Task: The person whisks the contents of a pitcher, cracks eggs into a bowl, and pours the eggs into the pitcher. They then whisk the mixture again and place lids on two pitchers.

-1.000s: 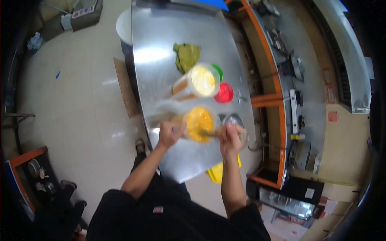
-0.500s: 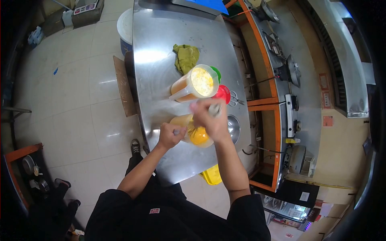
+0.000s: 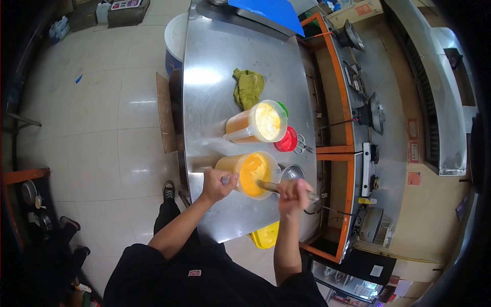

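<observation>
Holding, left hand (image 3: 219, 185): closed round handle (image 3: 226, 180) of near pitcher (image 3: 230, 163).
Right hand (image 3: 295, 197): clamped on whisk (image 3: 271, 188); wire end (image 3: 262, 184) left of grip, inside near pitcher.
Orange liquid (image 3: 250, 170): just right of left hand.
Second pitcher (image 3: 240, 125): beyond both grips.

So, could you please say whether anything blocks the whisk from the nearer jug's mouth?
Nothing visible does: the whisk in the right hand reaches the open mouth of the nearer jug; the metal bowl sits alongside.

whisk (image 3: 269, 187) — grip inside right hand (image 3: 295, 197) | green lid (image 3: 283, 107) — partly behind foamy jug (image 3: 243, 128) | blue panel (image 3: 273, 16), top cropped
</observation>
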The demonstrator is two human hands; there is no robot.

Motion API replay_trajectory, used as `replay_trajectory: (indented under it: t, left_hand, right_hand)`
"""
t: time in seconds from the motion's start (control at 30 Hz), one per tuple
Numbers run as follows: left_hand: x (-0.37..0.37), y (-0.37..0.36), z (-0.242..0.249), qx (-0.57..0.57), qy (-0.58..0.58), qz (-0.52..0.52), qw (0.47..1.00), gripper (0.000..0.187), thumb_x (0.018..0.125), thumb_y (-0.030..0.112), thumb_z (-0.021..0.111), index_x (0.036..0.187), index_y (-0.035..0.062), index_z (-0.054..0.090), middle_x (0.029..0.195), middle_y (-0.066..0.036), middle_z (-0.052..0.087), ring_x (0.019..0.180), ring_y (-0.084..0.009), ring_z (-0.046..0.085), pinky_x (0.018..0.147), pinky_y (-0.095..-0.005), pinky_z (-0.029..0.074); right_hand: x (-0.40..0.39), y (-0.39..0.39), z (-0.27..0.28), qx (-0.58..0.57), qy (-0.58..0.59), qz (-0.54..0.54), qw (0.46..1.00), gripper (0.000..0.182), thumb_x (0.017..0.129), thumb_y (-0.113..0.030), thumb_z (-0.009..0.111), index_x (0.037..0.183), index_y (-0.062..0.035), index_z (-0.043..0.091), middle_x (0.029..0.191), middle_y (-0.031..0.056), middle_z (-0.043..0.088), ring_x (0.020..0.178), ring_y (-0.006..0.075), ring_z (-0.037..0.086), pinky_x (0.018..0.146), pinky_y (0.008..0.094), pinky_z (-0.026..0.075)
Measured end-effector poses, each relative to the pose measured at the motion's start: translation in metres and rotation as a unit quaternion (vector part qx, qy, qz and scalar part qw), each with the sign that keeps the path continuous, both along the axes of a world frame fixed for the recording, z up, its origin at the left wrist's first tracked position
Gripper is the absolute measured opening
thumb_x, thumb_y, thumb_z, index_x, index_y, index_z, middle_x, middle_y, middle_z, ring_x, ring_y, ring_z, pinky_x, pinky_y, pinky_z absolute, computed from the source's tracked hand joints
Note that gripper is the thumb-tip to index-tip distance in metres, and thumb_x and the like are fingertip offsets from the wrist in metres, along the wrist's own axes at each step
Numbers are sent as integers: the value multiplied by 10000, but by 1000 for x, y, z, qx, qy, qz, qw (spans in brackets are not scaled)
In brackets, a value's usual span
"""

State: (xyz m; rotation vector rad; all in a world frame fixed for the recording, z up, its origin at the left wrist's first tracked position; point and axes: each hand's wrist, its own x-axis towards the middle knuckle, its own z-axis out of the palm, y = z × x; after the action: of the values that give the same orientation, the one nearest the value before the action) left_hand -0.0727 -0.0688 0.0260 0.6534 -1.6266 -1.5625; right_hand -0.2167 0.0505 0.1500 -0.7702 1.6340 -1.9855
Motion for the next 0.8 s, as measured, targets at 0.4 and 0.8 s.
replay_trajectory:
  t: [0.4,0.8]
  left_hand:
    - [2,11,-6,0,-9,9,1000,279,808,213,675,602,28,642,508,-150,516,411,-245,515,451,-334,405]
    - [-17,-3,-11,-38,16,53,998,296,831,220,680,595,44,657,494,-123,532,399,-261,508,441,-350,393]
  right_hand:
    - [-5,-23,35,-52,-39,-158,985,404,927,-189,491,566,-166,312,487,-51,270,427,79,276,430,259,247]
    - [-14,12,56,-108,-30,-111,987,384,916,-192,444,567,-180,284,469,-42,281,414,77,250,410,241,220]
